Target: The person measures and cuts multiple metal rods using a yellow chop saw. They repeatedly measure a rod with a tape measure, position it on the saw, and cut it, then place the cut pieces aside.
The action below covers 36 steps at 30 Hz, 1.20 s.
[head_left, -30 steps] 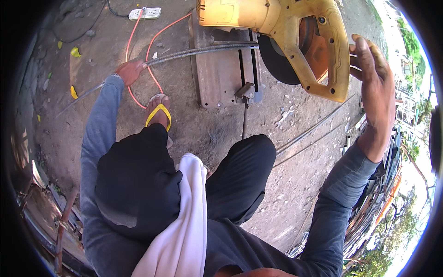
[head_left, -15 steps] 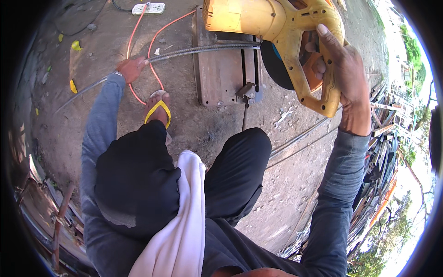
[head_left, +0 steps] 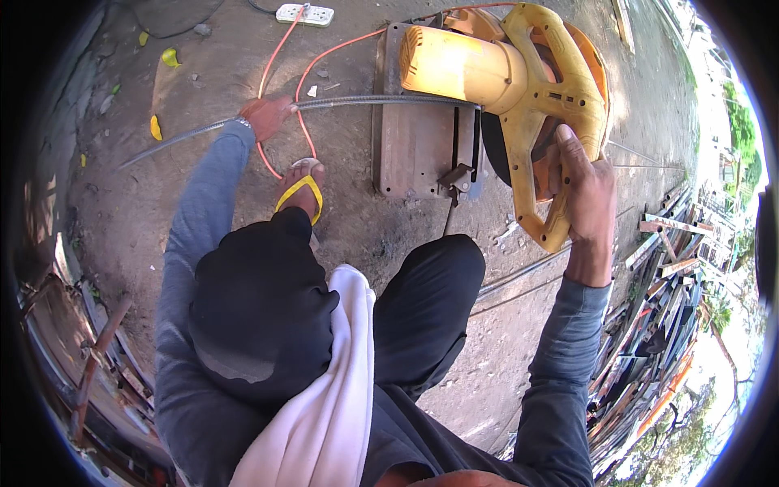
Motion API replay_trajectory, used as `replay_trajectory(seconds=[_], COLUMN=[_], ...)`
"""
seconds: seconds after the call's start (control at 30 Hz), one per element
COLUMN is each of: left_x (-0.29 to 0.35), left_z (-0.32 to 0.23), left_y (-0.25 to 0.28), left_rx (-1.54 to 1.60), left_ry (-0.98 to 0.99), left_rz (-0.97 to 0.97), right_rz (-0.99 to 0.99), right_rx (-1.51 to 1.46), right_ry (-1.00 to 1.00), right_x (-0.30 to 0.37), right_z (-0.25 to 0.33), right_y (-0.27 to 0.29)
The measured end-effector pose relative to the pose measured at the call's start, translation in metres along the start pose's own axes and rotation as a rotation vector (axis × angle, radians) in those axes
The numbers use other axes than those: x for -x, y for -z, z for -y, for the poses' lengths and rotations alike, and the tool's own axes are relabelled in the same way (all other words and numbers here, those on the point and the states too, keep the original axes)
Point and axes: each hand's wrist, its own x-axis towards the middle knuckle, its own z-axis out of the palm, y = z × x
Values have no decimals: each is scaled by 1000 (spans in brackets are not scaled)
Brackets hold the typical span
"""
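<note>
My right hand (head_left: 587,193) is wrapped round the D-shaped handle of a yellow chop saw (head_left: 458,69). Its dark cutting disc (head_left: 497,150) shows partly beside the handle, close to the end of the steel rebar (head_left: 349,101); I cannot tell whether they touch. Across the metal saw base (head_left: 410,154) the rebar runs out to the left, apparently more than one rod. My left hand (head_left: 268,118) is closed round it, left of the base. A small clamp (head_left: 457,180) sits at the base's near edge.
An orange cord (head_left: 302,122) loops between my left hand and the saw base, near a white power strip (head_left: 305,15). My foot in a yellow-strapped sandal (head_left: 300,195) is close by. A wrench (head_left: 507,231) and long rods (head_left: 519,276) lie rightward. Scrap metal (head_left: 657,316) is piled far right.
My right hand has brought the saw's handle and head lower toward the base. My left hand stays on the rebar. The whole view has shifted slightly.
</note>
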Motion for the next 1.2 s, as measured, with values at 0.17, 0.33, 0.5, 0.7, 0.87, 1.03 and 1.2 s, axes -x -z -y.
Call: replay_trajectory(seconds=[0.17, 0.33, 0.5, 0.7, 0.87, 1.03, 1.2], left_x=[-5, -1, -1, -3, -4, 0, 1], left_z=[0, 2, -1, 9, -2, 4, 0], left_y=[-2, 0, 1, -10, -4, -3, 0], left_rx=[-4, 3, -19, -18, -39, -25, -6], left_ry=[-47, -32, -4, -33, 4, -35, -68], left_rz=[-10, 7, 15, -61, -30, -57, -82], right_rz=[7, 21, 0, 8, 7, 1, -3], right_rx=[-32, 8, 44, -38, -77, -119, -109], right_ry=[-2, -29, 20, 63, 57, 70, 72], right_x=[-1, 2, 5, 3, 9, 12, 10], right_z=[1, 5, 5, -16, -20, -21, -30], right_y=[1, -2, -4, -7, -10, -15, -12])
